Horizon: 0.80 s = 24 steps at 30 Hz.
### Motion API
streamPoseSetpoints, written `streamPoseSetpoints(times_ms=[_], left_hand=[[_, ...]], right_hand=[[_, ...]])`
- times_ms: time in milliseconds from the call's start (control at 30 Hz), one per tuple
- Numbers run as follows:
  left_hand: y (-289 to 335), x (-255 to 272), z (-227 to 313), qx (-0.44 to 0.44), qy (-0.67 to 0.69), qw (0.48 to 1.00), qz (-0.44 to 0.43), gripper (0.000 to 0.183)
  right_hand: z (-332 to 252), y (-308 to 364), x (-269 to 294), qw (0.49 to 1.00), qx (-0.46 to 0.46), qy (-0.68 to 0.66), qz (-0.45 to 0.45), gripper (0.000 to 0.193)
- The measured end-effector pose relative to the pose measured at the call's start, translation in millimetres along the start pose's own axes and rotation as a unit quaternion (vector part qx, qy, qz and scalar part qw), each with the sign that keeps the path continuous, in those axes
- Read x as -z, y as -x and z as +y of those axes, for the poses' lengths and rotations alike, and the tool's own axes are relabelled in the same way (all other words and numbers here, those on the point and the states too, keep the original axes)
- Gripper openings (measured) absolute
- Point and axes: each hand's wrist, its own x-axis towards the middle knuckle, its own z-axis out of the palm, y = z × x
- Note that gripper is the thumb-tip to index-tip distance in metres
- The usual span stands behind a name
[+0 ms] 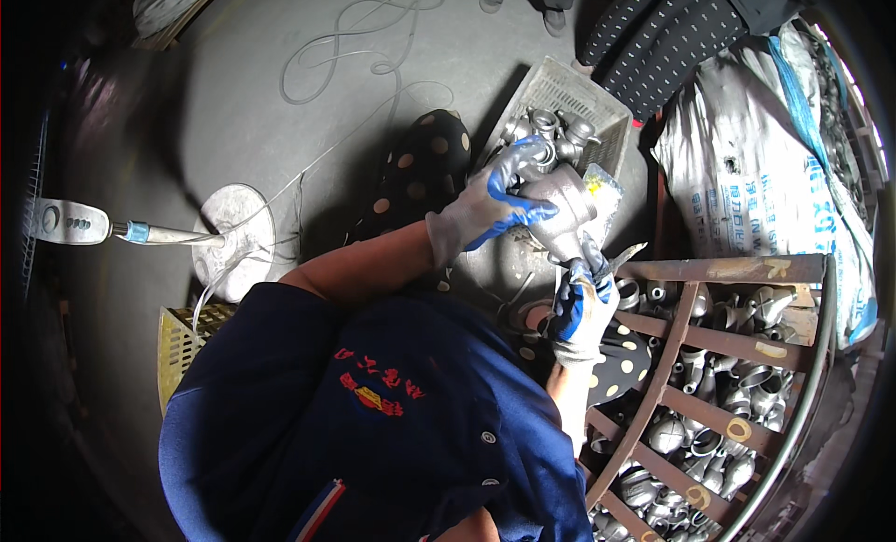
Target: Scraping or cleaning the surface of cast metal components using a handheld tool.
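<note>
A grey metal pipe fitting [561, 206], wide at one end and narrow at the other, is held tilted above the crate's near end. Around its wide body, my left hand [499, 201], in a grey and blue glove, is closed with thumb and fingers. My right hand [585, 299], gloved likewise, is closed at the narrow lower end. From it sticks out a thin pointed piece [628, 255], tool-like; its other end is hidden. Behind the fitting, several smaller metal fittings [551, 127] lie in a grey plastic crate [560, 85].
To the right, a brown metal rack [653, 393] holds many metal fittings. White woven sacks [737, 159] stand behind it. A person in dark patterned clothing [653, 48] is beyond the crate. On the left are a fan [233, 229], a yellow crate [177, 351] and a loose hose [322, 52].
</note>
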Motion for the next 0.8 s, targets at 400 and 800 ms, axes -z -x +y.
streamPoseSetpoints(times_ms=[400, 800], left_hand=[[-7, 17, 17, 0.045, 0.078, 0.995, -0.036, 0.036], [-9, 21, 14, 0.032, 0.102, 0.994, -0.037, 0.030]], right_hand=[[7, -5, 9, 0.999, 0.032, 0.020, -0.030, 0.036], [-2, -3, 6, 0.996, -0.002, -0.069, -0.060, 0.037]])
